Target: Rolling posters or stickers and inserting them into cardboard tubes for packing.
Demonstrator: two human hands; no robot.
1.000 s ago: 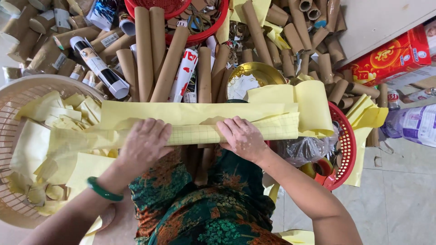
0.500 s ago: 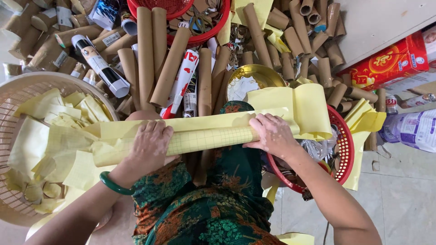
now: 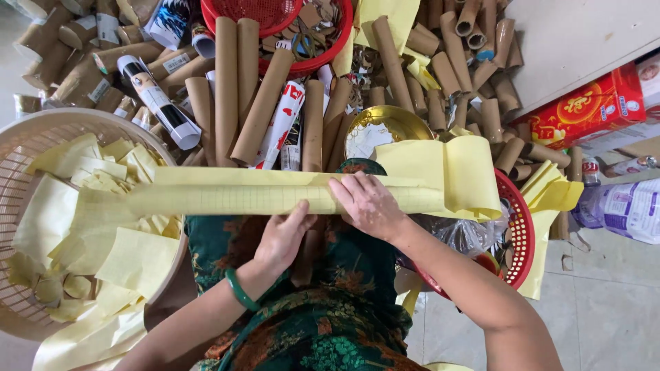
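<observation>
Left hand [image 3: 283,237] and right hand [image 3: 368,205] lie palm-down, side by side, fingers seemingly pressing flat.

A long paper roll [image 3: 275,198] lies crosswise over the lap, both hands on it. Cardboard tubes [image 3: 247,96] are piled beyond it, one basket [image 3: 20,144] left, another basket [image 3: 519,240] right.

Matt yellow paper roll [image 3: 275,199], rough brown cardboard tubes [image 3: 225,82], glossy gold metal bowl [image 3: 405,120]
</observation>
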